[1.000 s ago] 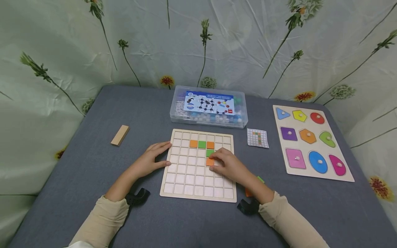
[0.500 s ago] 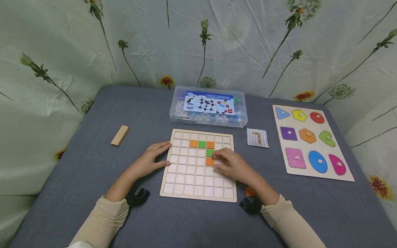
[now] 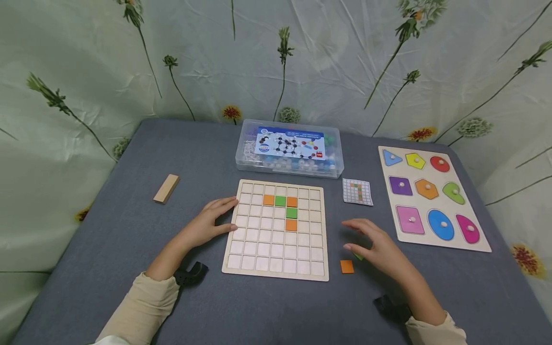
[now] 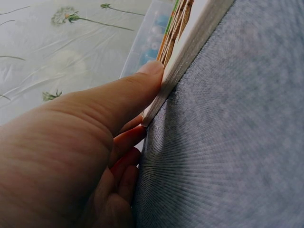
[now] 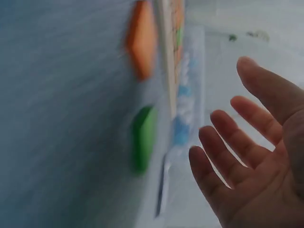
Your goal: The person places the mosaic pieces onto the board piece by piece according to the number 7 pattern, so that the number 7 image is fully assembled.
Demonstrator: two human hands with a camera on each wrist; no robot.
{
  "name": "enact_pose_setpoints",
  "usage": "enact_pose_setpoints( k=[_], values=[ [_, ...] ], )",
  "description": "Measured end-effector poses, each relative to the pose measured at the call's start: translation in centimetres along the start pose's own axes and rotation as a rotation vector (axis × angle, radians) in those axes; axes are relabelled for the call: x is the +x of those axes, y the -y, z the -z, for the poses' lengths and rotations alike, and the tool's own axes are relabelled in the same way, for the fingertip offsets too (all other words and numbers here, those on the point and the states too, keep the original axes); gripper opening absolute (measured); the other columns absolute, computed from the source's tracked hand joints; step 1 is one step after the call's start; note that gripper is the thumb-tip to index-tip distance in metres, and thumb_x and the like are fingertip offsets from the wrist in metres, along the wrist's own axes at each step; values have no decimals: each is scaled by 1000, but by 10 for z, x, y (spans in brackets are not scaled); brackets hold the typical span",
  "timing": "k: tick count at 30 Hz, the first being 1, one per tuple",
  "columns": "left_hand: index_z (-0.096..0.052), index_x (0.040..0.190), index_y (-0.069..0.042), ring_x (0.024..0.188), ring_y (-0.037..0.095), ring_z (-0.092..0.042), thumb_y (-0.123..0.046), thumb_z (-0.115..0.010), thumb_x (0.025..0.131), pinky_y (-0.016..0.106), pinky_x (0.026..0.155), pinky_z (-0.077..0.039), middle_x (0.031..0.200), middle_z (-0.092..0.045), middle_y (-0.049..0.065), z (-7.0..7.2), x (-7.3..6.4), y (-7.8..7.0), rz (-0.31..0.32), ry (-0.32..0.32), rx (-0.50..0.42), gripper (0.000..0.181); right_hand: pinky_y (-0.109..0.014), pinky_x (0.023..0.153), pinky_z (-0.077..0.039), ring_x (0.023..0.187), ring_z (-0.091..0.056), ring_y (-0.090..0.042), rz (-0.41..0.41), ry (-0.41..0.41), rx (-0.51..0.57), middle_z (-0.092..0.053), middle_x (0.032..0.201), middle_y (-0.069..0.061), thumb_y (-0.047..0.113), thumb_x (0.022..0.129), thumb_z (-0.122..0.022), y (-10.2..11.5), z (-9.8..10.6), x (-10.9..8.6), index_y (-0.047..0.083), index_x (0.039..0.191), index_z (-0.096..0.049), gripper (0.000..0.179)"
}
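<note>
A wooden grid board (image 3: 264,249) lies mid-table, with several orange and green square tiles set in its cells in a hooked line. My left hand (image 3: 206,226) touches the board's left edge with thumb and fingers; in the left wrist view the thumb (image 4: 123,97) lies against its side. To the right of the board my right hand (image 3: 381,249) hovers, fingers spread and holding nothing. Below it are a loose orange tile (image 3: 347,267) and a loose green tile (image 3: 358,257), the latter partly hidden by the hand. The right wrist view shows the green tile (image 5: 143,140) blurred.
A clear plastic box (image 3: 290,168) stands behind the board. Right of the box lies a small printed pattern card (image 3: 357,192). A knob puzzle board (image 3: 437,215) fills the right side, and a wooden block (image 3: 166,189) lies at left.
My right hand has let go of the tile area on the board and moved right, over the loose tiles. The orange tile on the board stays in its cell. My left hand has not moved.
</note>
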State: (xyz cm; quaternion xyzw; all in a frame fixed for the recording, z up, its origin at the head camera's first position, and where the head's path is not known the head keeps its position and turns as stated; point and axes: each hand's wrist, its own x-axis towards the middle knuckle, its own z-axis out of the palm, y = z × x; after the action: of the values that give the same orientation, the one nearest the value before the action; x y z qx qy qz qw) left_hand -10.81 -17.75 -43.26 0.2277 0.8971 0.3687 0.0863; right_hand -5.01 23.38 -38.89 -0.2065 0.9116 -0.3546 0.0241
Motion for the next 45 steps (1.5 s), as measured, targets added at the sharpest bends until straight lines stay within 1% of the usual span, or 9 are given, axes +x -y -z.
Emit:
enact_pose_setpoints(
  k=[5, 10, 14, 20, 26, 30, 35, 40, 45],
  values=[
    [-38, 137, -6, 128, 34, -21, -29, -68, 80, 54, 97, -21, 141, -32, 13, 0, 0, 0, -2, 2, 2, 69, -29, 89, -39, 107, -47, -17, -95, 66, 10, -52, 118, -1, 24, 79, -70, -16, 1, -19, 10, 120, -55, 46],
    [-37, 137, -6, 128, 33, -21, -30, -68, 80, 54, 97, -21, 141, -32, 12, 0, 0, 0, -8, 2, 1, 69, -15, 87, -35, 106, -47, -12, -87, 131, 69, -53, 116, 1, 15, 79, -70, -26, 1, -29, 13, 117, -58, 40],
    [-37, 138, -6, 128, 33, -21, -30, -68, 80, 53, 98, -21, 141, -32, 12, 0, 0, 0, -11, 7, -2, 69, -18, 84, -39, 101, -48, -10, -94, 140, 60, -54, 113, 2, 7, 77, -71, -30, 1, -32, 15, 113, -62, 38],
    [-37, 138, -7, 129, 32, -21, -29, -68, 80, 53, 98, -20, 141, -32, 12, 0, 0, -1, -1, 4, -8, 69, -25, 73, -44, 84, -48, -9, -119, 98, -48, -54, 100, 4, 21, 76, -72, -29, 1, -32, 12, 106, -63, 32],
    [-37, 138, -7, 129, 32, -20, -30, -68, 80, 53, 98, -21, 141, -32, 12, -1, 0, 0, 2, 3, -2, 69, -26, 73, -44, 84, -48, -11, -173, 133, -43, -52, 97, 5, 16, 76, -73, -27, 4, -30, 11, 101, -61, 27],
    [-37, 138, -7, 129, 33, -20, -31, -68, 80, 54, 97, -21, 141, -32, 12, 0, 0, 1, 1, 0, 0, 69, -30, 73, -45, 84, -50, -13, -184, 102, -59, -53, 93, 4, 15, 78, -71, -25, 4, -23, 11, 99, -62, 23],
    [-38, 137, -7, 128, 33, -21, -29, -68, 80, 53, 97, -21, 141, -32, 12, 1, 0, 0, -3, 1, 0, 69, -39, 76, -46, 87, -54, -17, -127, 13, -60, -56, 97, 1, 13, 77, -72, -13, 5, -8, 10, 104, -62, 29],
    [-38, 137, -7, 128, 32, -21, -28, -68, 80, 53, 98, -21, 141, -32, 12, 1, -1, -1, -3, 2, -3, 68, -39, 72, -47, 85, -54, -17, 11, -115, -37, -57, 98, 2, 8, 74, -73, 7, -2, 11, 9, 104, -62, 32],
    [-38, 137, -6, 128, 32, -21, -27, -68, 80, 52, 98, -21, 141, -32, 12, 1, 0, -1, 1, 1, -5, 68, -37, 73, -47, 88, -54, -17, 103, -124, 54, -56, 102, 2, 7, 76, -72, 25, -25, 29, 9, 107, -62, 32]
  ],
)
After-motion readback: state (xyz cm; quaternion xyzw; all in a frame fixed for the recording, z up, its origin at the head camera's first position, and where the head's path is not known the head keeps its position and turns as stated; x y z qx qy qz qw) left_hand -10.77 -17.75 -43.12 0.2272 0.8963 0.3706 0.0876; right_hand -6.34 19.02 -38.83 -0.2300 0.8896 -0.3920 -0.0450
